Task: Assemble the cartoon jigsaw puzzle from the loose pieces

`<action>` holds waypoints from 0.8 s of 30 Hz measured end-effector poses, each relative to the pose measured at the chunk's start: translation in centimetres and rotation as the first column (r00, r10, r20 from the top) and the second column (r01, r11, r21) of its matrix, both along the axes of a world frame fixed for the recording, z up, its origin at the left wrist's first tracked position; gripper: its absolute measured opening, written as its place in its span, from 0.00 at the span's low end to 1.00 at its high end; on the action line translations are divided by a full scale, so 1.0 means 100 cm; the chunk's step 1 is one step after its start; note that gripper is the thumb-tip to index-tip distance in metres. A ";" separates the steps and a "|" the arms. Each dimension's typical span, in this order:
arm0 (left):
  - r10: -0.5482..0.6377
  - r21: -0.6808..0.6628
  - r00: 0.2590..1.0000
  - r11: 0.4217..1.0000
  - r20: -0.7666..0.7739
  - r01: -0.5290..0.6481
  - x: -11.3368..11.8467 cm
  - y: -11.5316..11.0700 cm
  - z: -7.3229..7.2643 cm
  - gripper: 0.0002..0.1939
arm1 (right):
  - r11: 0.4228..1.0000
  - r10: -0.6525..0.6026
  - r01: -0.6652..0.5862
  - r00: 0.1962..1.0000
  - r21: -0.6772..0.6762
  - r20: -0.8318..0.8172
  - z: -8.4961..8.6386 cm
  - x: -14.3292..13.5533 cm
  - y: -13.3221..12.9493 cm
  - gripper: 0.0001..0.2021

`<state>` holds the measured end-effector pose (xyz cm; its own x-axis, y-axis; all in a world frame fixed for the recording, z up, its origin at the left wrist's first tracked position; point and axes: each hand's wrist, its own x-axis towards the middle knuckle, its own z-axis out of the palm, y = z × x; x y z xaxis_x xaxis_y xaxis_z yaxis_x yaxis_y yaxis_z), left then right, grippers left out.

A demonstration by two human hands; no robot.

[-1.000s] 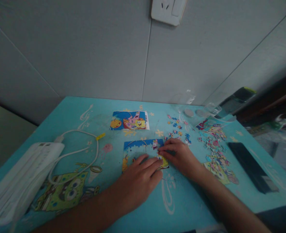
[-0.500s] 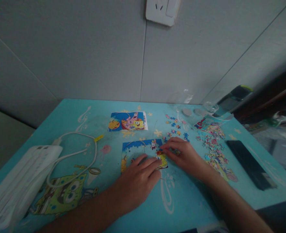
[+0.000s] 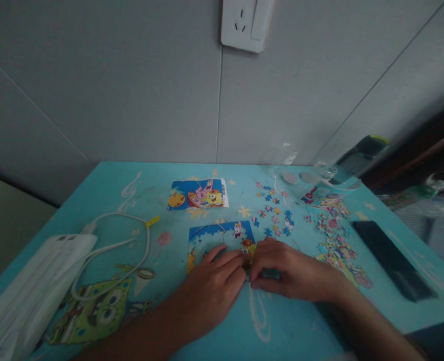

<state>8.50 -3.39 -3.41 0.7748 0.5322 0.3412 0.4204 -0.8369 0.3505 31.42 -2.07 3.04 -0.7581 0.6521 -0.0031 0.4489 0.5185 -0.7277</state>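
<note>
A partly assembled jigsaw puzzle (image 3: 216, 229) lies on the table, its blue top border and right side joined around a bare middle. Over its lower part lies my left hand (image 3: 219, 278), palm down with the fingers stretched out, hiding the bottom edge. My right hand (image 3: 278, 265) is at the puzzle's lower right corner, fingers curled and thumb close to the index finger. Whatever its fingertips grip there is hidden. Behind the puzzle lies a picture card (image 3: 198, 194) with cartoon figures. Loose puzzle pieces (image 3: 275, 210) are scattered to the right of the puzzle.
A larger heap of pieces (image 3: 334, 230) spreads farther right, beside a dark phone-like slab (image 3: 393, 260). Clear plastic containers (image 3: 325, 170) and a dark bottle (image 3: 360, 155) stand at the back right. On the left are a white power strip (image 3: 37, 286) and its looped cable (image 3: 149, 245).
My right hand has moved from the puzzle's upper right side down toward its lower right corner, nearer my left hand. The left hand stays on the puzzle. The view has tilted slightly upward.
</note>
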 end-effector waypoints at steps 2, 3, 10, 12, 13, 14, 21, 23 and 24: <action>0.008 0.010 1.000 1.000 0.001 -0.008 0.000 0.000 0.000 0.07 | 1.000 -0.017 0.017 1.000 -0.002 0.006 0.002 0.002 0.000 0.07; 0.012 0.013 1.000 1.000 0.002 -0.012 0.000 -0.001 0.000 0.07 | 1.000 -0.019 0.019 1.000 -0.006 0.007 0.003 0.003 0.001 0.07; 0.012 0.003 1.000 1.000 0.014 -0.012 0.001 -0.001 0.001 0.07 | 0.999 -0.014 0.014 1.000 -0.029 0.026 0.003 0.002 0.001 0.08; 0.021 -0.004 1.000 1.000 0.019 -0.020 0.001 -0.001 0.000 0.07 | 1.000 -0.018 0.019 0.999 -0.021 0.031 0.003 0.001 0.001 0.07; 0.028 -0.005 0.999 1.000 0.022 -0.028 0.001 -0.001 0.000 0.08 | 1.000 -0.022 0.023 0.999 -0.018 0.028 0.003 0.001 0.000 0.06; 0.032 -0.008 0.999 0.999 0.023 -0.032 0.001 -0.001 0.000 0.08 | 0.999 -0.027 0.028 0.999 -0.018 0.022 0.004 0.002 0.001 0.06; 0.024 -0.016 1.000 1.000 -0.002 -0.024 0.000 -0.001 0.004 0.11 | 0.955 -0.286 0.277 0.954 -0.105 -0.088 0.004 0.012 0.005 0.07; 0.015 -0.010 1.000 1.000 -0.021 -0.016 0.000 -0.001 0.006 0.14 | 0.900 -0.429 0.415 0.897 -0.131 -0.110 0.000 0.013 0.008 0.07; 0.011 -0.001 0.999 1.000 -0.030 -0.011 0.000 -0.001 0.007 0.15 | 0.871 -0.487 0.471 0.865 -0.141 -0.121 -0.002 0.013 0.010 0.07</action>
